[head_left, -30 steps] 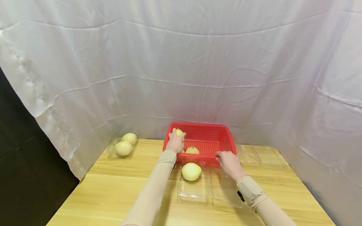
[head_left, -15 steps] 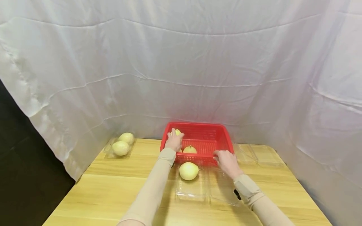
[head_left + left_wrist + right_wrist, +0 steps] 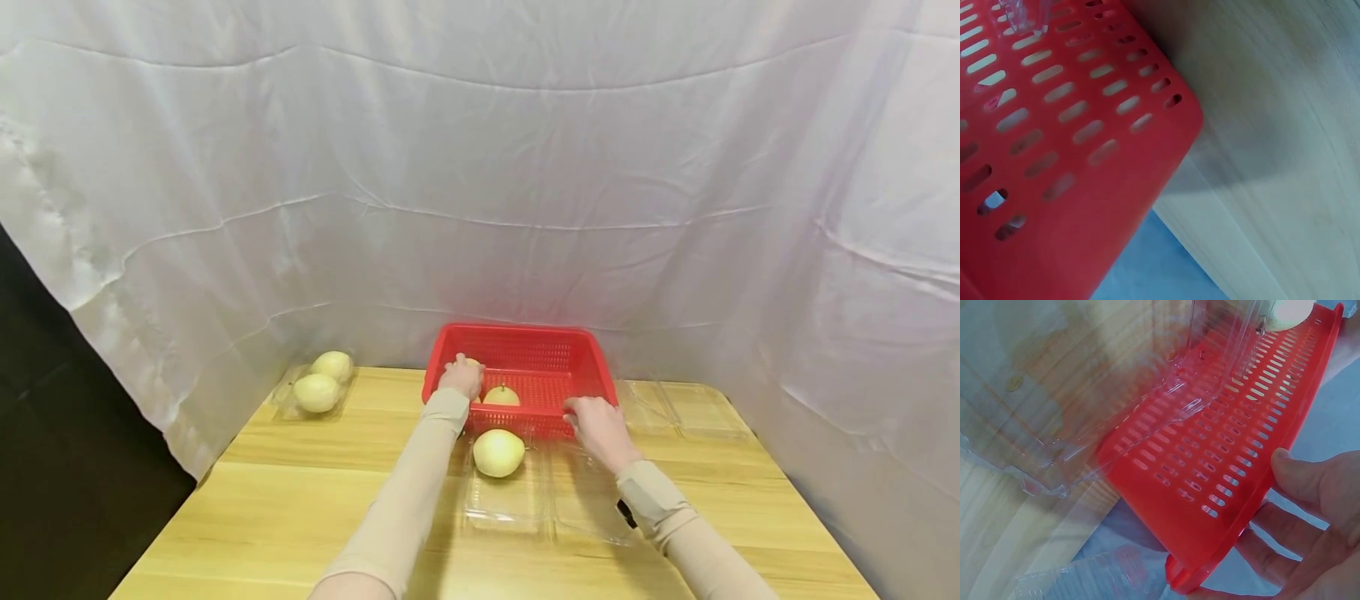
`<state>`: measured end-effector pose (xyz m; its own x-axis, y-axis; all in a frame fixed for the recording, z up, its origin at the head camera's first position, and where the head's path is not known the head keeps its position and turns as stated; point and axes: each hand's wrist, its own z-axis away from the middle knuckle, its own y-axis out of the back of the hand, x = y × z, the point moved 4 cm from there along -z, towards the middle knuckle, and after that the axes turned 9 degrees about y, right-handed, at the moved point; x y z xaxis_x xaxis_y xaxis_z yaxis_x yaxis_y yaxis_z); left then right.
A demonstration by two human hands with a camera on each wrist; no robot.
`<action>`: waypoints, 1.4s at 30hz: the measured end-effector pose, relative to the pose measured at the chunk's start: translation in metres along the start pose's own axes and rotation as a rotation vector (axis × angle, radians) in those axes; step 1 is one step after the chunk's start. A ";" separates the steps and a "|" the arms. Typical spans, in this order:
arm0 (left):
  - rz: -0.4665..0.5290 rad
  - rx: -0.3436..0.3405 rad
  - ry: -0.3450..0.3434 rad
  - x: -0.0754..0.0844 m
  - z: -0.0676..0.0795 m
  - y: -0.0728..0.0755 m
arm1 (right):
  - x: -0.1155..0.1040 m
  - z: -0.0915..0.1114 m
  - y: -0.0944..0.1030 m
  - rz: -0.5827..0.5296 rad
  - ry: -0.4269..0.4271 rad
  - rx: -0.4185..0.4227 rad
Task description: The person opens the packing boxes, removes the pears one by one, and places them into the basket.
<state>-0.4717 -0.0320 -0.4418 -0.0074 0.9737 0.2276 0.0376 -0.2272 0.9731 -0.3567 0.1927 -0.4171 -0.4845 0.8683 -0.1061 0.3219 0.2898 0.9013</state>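
A red plastic basket [image 3: 525,410] with slotted walls stands at the back of the table. My left hand [image 3: 461,379] reaches into its left side, fingers curled over a pale yellow pear [image 3: 474,363] that is mostly hidden. Beside it in the basket lies another pear [image 3: 502,396], stem up. With thumb and fingers on either side of the rim, my right hand [image 3: 1316,519] grips the basket's near right part. In front sits an open clear plastic clamshell box [image 3: 504,504] holding one pear [image 3: 498,453]. The left wrist view shows only the basket wall and table.
At the back left, a clear box [image 3: 281,398] carries two pears [image 3: 316,392]. Another open clear box [image 3: 705,410] lies right of the basket. A pale curtain [image 3: 525,167] hangs close behind the wooden table [image 3: 315,500].
My left hand has lowered, taking the pear deeper into the basket. The right hand keeps its grip on the rim. The head view has shifted slightly.
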 end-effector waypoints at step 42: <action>-0.040 0.220 -0.192 -0.007 0.040 0.020 | 0.000 0.001 0.002 0.016 -0.017 -0.028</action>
<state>-0.4307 -0.0428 -0.4254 0.1754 0.9717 0.1583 0.2569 -0.2004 0.9454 -0.3548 0.1934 -0.4154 -0.4653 0.8796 -0.0990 0.3061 0.2648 0.9144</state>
